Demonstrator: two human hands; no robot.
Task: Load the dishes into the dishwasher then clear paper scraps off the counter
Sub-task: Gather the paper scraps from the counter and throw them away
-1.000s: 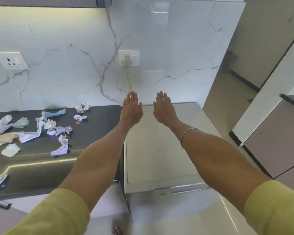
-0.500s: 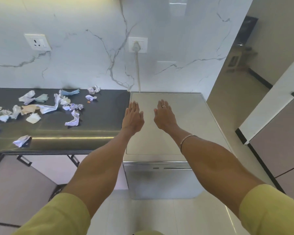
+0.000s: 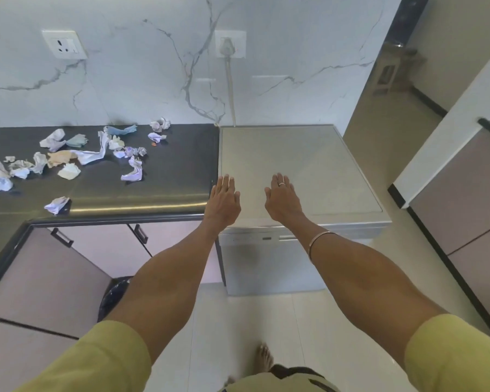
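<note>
Hovering flat, left hand (image 3: 223, 200) and right hand (image 3: 283, 198) (each grip wide, empty) above dishwasher (image 3: 323, 165).

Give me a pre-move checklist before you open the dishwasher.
1. Left hand empty: ok, open and flat.
2. Right hand empty: ok, open and flat.
3. Dishwasher door shut, front unobstructed: ok.
4. Dishes to load in view: not ok, none visible.
5. Paper scraps cleared off the counter: not ok, many lie there.
6. Bin ready for scraps: cannot tell, mostly hidden by the arm.
</note>
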